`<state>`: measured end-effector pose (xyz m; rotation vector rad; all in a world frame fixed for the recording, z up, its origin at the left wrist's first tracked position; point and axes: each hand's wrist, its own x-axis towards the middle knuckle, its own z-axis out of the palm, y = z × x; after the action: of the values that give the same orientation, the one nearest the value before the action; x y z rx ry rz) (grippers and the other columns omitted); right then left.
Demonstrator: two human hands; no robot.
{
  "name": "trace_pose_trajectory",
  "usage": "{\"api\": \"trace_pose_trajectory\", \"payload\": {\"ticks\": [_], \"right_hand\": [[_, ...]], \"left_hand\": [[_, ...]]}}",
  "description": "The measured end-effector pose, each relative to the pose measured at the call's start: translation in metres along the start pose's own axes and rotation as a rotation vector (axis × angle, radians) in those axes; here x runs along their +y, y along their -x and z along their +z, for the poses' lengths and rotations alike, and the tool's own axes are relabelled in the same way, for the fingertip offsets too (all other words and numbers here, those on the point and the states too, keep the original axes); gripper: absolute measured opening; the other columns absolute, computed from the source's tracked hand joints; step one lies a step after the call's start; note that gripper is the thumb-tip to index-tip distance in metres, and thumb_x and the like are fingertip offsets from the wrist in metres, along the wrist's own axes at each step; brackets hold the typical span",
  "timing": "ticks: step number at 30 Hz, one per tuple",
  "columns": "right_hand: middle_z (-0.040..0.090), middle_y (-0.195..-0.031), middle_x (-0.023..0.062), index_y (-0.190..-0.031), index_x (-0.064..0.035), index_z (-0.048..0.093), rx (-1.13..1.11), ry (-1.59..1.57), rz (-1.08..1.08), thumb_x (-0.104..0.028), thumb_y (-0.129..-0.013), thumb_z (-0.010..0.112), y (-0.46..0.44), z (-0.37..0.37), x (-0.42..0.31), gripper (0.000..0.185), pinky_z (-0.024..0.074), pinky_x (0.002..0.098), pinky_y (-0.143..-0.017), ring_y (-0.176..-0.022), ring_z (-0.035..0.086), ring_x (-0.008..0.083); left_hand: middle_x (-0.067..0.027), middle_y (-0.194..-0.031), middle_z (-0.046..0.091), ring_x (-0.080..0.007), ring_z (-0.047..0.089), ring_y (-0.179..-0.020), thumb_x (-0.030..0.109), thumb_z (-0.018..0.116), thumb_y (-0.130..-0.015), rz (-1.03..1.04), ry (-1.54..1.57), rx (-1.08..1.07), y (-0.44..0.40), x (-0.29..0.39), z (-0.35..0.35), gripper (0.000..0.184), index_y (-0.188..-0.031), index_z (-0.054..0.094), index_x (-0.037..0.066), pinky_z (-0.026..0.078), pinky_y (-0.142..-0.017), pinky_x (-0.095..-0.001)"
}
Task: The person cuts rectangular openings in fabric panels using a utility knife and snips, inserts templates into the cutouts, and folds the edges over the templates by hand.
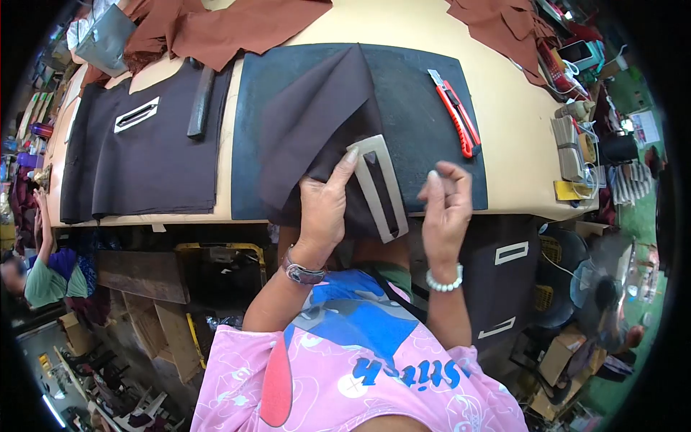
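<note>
My left hand (327, 205) grips a dark brown cloth piece (317, 115), its thumb on the top end of a pale rectangular frame (381, 191) that borders a slot in the cloth. The cloth is partly folded and lies over the front edge of a dark cutting mat (425, 79). My right hand (448, 205) is raised just right of the frame, apart from it, fingers curled with thumb and fingertips close together; whether anything is between them is too small to tell. A red utility knife (457, 115), blade out, lies on the mat's right side.
On the left, stacked dark cloth (158, 162) carries another pale frame (137, 115) and a dark bar (200, 104). Rust-coloured cloth (237, 25) lies along the far side. Dark panels with pale frames hang below the table at right. Another person (54, 277) is at far left.
</note>
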<state>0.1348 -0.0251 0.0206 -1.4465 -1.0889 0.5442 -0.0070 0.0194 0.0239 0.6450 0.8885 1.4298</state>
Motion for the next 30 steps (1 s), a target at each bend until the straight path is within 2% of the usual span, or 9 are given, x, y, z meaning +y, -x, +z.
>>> {"api": "trace_pose_trajectory", "payload": {"ticks": [3,6,10,16,20,21,24,25,30], "right_hand": [[0.062,-0.089,0.0113,-0.098,-0.0021,0.063,0.042,0.704,-0.348,-0.015,-0.083,0.063,-0.031,-0.016,0.015,0.020,0.0465,0.0372,-0.069,-0.080,0.058,0.0300],[0.060,-0.102,0.0104,-0.099,-0.0054,0.065,-0.011,0.934,-0.525,-0.015,-0.081,0.065,-0.042,-0.017,0.014,0.020,0.0439,0.0394,-0.078,-0.093,0.055,0.0280],[0.056,-0.109,0.0081,-0.094,-0.0079,0.066,-0.301,0.420,-0.596,-0.013,-0.074,0.068,-0.041,0.004,-0.027,0.021,0.0414,0.0389,-0.085,-0.103,0.052,0.0267],[0.061,-0.093,0.0040,-0.082,-0.0074,0.062,-0.460,0.377,-0.915,-0.012,-0.072,0.068,-0.056,0.031,-0.028,0.013,0.0429,0.0374,-0.082,-0.093,0.057,0.0239],[0.061,-0.089,0.0031,-0.080,-0.0066,0.062,-0.602,0.329,-0.712,-0.012,-0.073,0.068,-0.062,0.034,-0.034,0.011,0.0420,0.0362,-0.082,-0.093,0.056,0.0239],[0.062,-0.083,0.0047,-0.082,-0.0042,0.062,-0.606,0.327,-0.719,-0.009,-0.076,0.067,-0.065,0.037,-0.037,0.009,0.0459,0.0329,-0.074,-0.083,0.060,0.0189],[0.062,-0.075,0.0064,-0.084,-0.0013,0.061,-0.776,-0.104,0.064,-0.007,-0.081,0.064,-0.070,0.048,-0.036,0.007,0.0474,0.0272,-0.061,-0.069,0.060,0.0116],[0.061,-0.070,0.0076,-0.087,0.0020,0.060,-0.781,-0.235,0.115,-0.006,-0.083,0.061,-0.073,0.055,-0.025,0.009,0.0465,0.0242,-0.053,-0.063,0.058,0.0081],[0.062,-0.073,0.0129,-0.092,0.0013,0.060,-0.285,0.034,-0.260,-0.007,-0.082,0.062,-0.057,0.063,-0.038,0.013,0.0488,0.0310,-0.061,-0.066,0.063,0.0214]], "left_hand": [[-0.0051,-0.099,0.064,-0.0118,0.059,-0.089,0.009,0.062,-0.086,-0.099,0.017,-0.036,-0.004,0.007,-0.009,0.017,-0.101,0.063,0.000,0.045,-0.083,-0.0275],[-0.0052,-0.100,0.064,-0.0121,0.059,-0.089,0.008,0.061,-0.086,-0.122,-0.005,-0.041,-0.006,0.007,-0.013,0.017,-0.101,0.063,0.000,0.046,-0.082,-0.0270],[-0.0053,-0.100,0.064,-0.0119,0.059,-0.089,0.008,0.061,-0.086,-0.137,0.017,-0.034,-0.003,0.006,-0.013,0.018,-0.102,0.062,-0.001,0.046,-0.081,-0.0261],[-0.0047,-0.100,0.063,-0.0108,0.059,-0.089,0.007,0.061,-0.087,-0.147,-0.055,-0.104,0.000,0.016,-0.016,0.019,-0.104,0.061,0.000,0.046,-0.081,-0.0248],[-0.0040,-0.098,0.064,-0.0103,0.059,-0.088,0.008,0.061,-0.087,-0.111,-0.062,-0.095,-0.001,0.018,-0.018,0.019,-0.104,0.061,0.000,0.047,-0.081,-0.0244],[-0.0039,-0.098,0.064,-0.0102,0.060,-0.088,0.008,0.060,-0.087,-0.106,-0.062,-0.093,-0.003,0.018,-0.019,0.019,-0.104,0.061,0.000,0.047,-0.080,-0.0243],[-0.0075,-0.098,0.066,-0.0131,0.063,-0.087,0.008,0.062,-0.085,-0.127,-0.012,-0.150,-0.003,0.023,-0.020,0.019,-0.101,0.064,-0.002,0.050,-0.078,-0.0262],[-0.0076,-0.099,0.066,-0.0132,0.063,-0.088,0.008,0.062,-0.086,-0.183,-0.010,-0.151,-0.002,0.024,-0.023,0.019,-0.102,0.064,-0.002,0.050,-0.079,-0.0264],[-0.0076,-0.099,0.067,-0.0122,0.062,-0.088,0.012,0.062,-0.087,-0.191,0.085,-0.018,-0.004,0.027,-0.020,0.020,-0.102,0.064,-0.001,0.047,-0.079,-0.0239]]}}
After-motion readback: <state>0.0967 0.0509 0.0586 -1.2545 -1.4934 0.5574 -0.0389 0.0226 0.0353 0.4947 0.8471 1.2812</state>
